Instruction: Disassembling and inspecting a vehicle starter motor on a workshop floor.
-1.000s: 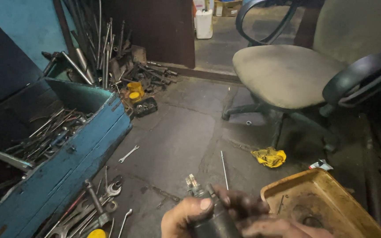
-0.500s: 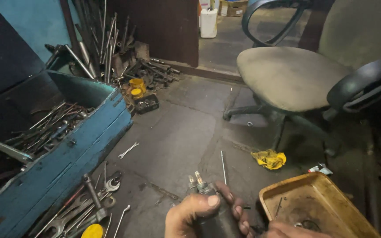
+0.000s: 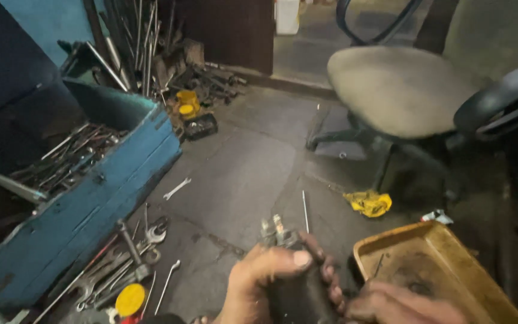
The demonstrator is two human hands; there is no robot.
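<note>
Grimy workshop floor (image 3: 241,168), left hand (image 3: 265,282) gripping dark cylinder part (image 3: 292,288), right hand (image 3: 400,303) clasping its base, tray (image 3: 451,240) beside, blue toolbox (image 3: 91,198) left.

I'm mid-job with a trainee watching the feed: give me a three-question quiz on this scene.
1. True or false: the left hand grips a dark cylindrical part with metal terminals at its top.
2. What lies nearest the right hand?
A. yellow rag
B. brown tray
C. office chair
3. Fill in: the loose wrenches lie on the floor beside a ____ wooden toolbox.

Key: 1 true; 2 B; 3 blue.
</note>
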